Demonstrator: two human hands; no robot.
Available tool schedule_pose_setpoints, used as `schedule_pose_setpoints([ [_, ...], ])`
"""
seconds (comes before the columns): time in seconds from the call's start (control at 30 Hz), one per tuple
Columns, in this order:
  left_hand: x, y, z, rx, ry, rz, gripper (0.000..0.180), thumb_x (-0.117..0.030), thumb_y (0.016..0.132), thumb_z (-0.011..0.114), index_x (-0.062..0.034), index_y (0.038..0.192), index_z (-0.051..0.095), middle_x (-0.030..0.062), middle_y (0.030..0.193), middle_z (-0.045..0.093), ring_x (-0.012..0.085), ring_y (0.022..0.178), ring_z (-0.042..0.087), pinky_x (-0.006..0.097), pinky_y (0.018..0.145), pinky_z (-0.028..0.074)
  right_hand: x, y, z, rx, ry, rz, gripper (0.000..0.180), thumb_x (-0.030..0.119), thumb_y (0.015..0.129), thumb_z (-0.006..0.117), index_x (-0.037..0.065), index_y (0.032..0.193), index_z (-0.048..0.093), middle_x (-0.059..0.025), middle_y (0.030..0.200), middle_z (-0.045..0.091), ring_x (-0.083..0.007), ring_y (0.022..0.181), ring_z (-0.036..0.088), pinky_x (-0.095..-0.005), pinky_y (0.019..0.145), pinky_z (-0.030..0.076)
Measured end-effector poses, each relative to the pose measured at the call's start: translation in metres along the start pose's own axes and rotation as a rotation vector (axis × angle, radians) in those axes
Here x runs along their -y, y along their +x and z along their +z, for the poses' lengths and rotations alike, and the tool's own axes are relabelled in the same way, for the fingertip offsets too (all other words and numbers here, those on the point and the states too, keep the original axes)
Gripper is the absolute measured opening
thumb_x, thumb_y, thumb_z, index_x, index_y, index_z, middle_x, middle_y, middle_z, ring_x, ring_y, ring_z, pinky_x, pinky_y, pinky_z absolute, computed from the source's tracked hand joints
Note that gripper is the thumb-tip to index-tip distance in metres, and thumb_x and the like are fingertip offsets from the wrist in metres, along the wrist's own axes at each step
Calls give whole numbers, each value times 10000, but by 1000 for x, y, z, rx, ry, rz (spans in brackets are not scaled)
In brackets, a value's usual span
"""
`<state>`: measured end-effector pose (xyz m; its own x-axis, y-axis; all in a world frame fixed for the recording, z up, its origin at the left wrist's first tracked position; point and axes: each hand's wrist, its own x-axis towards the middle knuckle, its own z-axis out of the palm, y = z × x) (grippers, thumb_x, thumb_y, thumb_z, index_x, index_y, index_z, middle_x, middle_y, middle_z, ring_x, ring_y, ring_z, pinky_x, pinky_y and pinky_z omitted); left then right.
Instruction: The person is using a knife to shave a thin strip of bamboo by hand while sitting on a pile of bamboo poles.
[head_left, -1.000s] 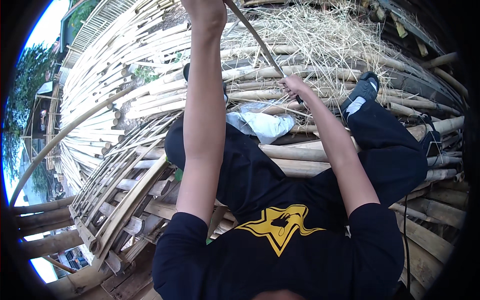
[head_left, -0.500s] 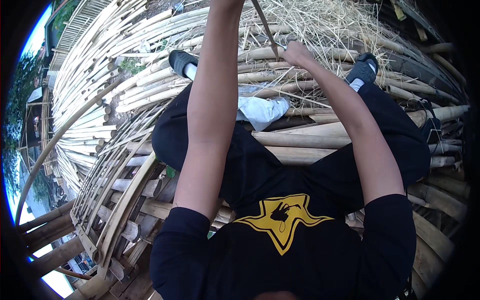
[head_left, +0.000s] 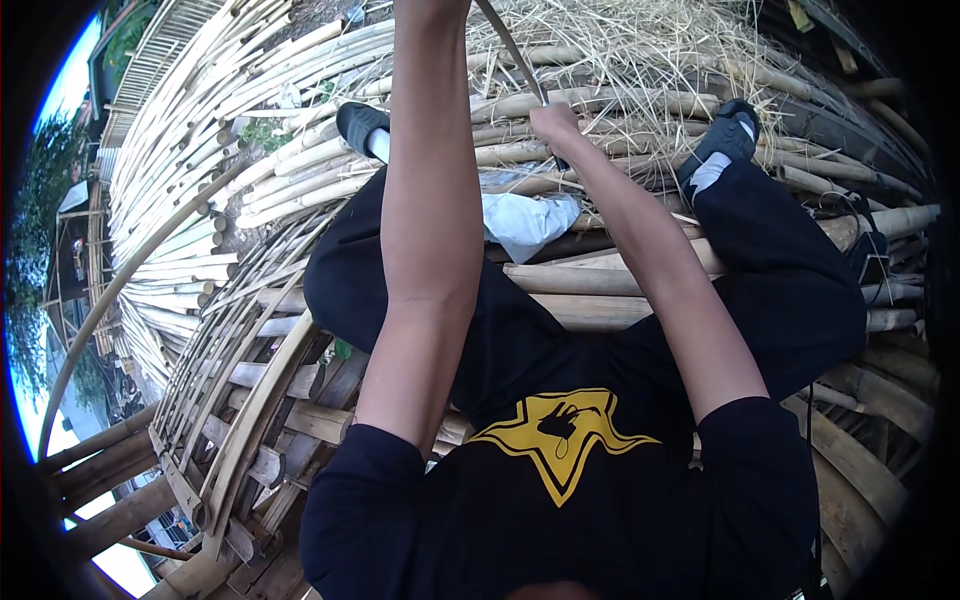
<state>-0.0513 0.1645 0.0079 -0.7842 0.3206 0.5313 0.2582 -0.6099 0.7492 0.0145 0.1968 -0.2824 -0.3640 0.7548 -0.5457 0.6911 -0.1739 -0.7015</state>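
While your right hand (head_left: 553,122) keeps its closed grip on the strip (head_left: 512,52) above the poles (head_left: 600,100), your left arm has stretched further up; its hand is now past the top edge, so its grip can't be told; the strip seems steeper than before.

Two shoes (head_left: 362,127) were out front, one white cloth (head_left: 527,220), one strip (head_left: 510,45), poles (head_left: 600,275) beyond counting.
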Motion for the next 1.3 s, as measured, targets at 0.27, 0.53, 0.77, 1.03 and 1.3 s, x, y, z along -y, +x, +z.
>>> schedule_pose_setpoints([
  [0.27,9,9,-18,181,-164,9,496,-527,932,397,-173,602,284,-64,478,197,58,358,167,244,331,136,-16,10,-1,177,203,-28,231,194,848,473,5,731,535,-17,516,406,-125,377,354,-299,350,274],
  [0.53,12,12,-46,241,-258,-65,470,-530,937,351,-158,659,278,-54,481,165,75,358,133,247,330,136,-37,41,-45,603,115,-131,309,207,870,532,80,592,487,26,451,325,-103,348,311,-285,341,247],
  [0.77,10,20,-83,164,-189,-91,483,-541,949,284,-164,649,245,-58,480,133,81,371,95,247,332,120,-45,43,-27,972,410,-10,482,300,947,474,161,523,292,63,418,255,-46,316,210,-205,290,143],
  [1.03,10,9,-58,194,-167,-44,466,-514,946,353,-145,672,277,-49,501,173,73,382,141,242,347,143,-47,19,-43,334,-74,-384,421,359,887,540,56,604,469,-38,481,420,-156,420,404,-303,419,317],
  [1.3,22,-2,6,290,-74,138,509,-472,962,359,-146,577,288,-49,445,244,45,337,255,220,307,193,-38,-37,-48,-146,-377,-344,400,317,888,498,-71,965,561,-295,879,609,-424,899,595,-491,798,455],
])
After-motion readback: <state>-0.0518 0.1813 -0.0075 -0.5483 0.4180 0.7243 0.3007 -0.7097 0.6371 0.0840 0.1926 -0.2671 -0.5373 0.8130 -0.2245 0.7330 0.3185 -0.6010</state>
